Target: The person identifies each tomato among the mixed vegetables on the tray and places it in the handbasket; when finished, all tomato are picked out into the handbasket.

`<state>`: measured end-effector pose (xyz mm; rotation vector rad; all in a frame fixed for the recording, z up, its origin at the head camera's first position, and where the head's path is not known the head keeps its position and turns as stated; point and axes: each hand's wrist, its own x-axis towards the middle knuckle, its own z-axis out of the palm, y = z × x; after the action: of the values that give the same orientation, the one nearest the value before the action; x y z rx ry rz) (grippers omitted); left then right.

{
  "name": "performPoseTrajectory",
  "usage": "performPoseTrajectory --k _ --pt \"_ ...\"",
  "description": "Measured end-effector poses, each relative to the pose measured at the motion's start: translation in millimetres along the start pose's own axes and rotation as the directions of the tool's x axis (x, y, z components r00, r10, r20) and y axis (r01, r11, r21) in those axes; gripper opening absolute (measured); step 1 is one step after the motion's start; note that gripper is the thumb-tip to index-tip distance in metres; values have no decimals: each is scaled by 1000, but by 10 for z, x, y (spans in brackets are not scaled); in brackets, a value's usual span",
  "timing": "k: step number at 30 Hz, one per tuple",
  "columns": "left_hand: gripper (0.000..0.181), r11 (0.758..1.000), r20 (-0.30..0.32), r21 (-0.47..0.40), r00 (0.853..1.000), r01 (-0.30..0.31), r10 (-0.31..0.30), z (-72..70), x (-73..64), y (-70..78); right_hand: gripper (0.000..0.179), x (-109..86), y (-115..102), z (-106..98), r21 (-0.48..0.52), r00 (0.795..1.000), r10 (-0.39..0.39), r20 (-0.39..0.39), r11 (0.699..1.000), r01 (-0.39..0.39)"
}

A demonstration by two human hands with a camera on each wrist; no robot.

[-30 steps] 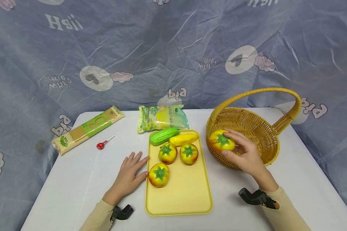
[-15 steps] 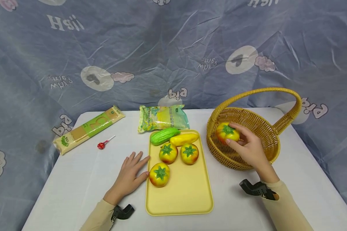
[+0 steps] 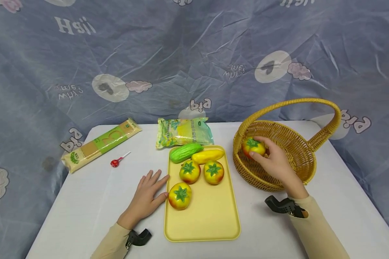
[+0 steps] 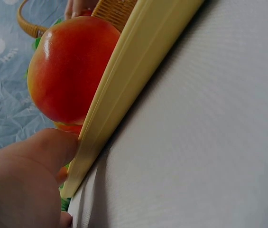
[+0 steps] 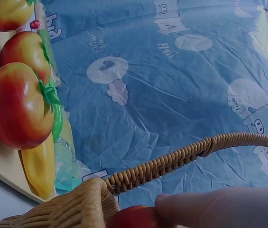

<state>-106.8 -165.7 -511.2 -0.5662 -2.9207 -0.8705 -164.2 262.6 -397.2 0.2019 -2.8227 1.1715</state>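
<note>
Fruit (image 3: 251, 147) now inside basket (image 3: 291, 143), underside hidden

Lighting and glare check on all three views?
Head: brightest, with sheen on the creased backdrop; left wrist: dimmer, white highlight on the near fruit, shadow on the cloth along the tray; right wrist: also dim, bright patch at top right.

Four red-yellow fruits (image 3: 180, 196), one green vegetable (image 3: 186, 153), one yellow vegetable (image 3: 208, 157), two packets (image 3: 184, 133), one lollipop (image 3: 115, 163), one tray (image 3: 202, 221), one basket (image 3: 257, 181).
</note>
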Motion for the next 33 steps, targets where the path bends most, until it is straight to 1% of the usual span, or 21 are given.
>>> performPoseTrajectory --k 6,17,23,26,33 --pt "56 1000 -16 0 1000 -4 4 9 -8 -7 56 54 67 63 -30 994 63 91 998 -60" --pt "56 1000 -6 -7 1000 3 -3 29 4 -42 55 96 161 124 -97 989 72 130 993 -60" --pt "56 1000 -11 -10 1000 1 -1 21 7 -36 55 121 208 163 -126 975 125 183 987 -103" --pt "56 1000 -10 -11 1000 5 -5 18 7 -35 55 125 219 180 -117 968 145 204 985 -123" --pt "56 1000 -11 -4 1000 9 -9 15 5 -28 53 114 206 177 -94 965 165 205 984 -149"
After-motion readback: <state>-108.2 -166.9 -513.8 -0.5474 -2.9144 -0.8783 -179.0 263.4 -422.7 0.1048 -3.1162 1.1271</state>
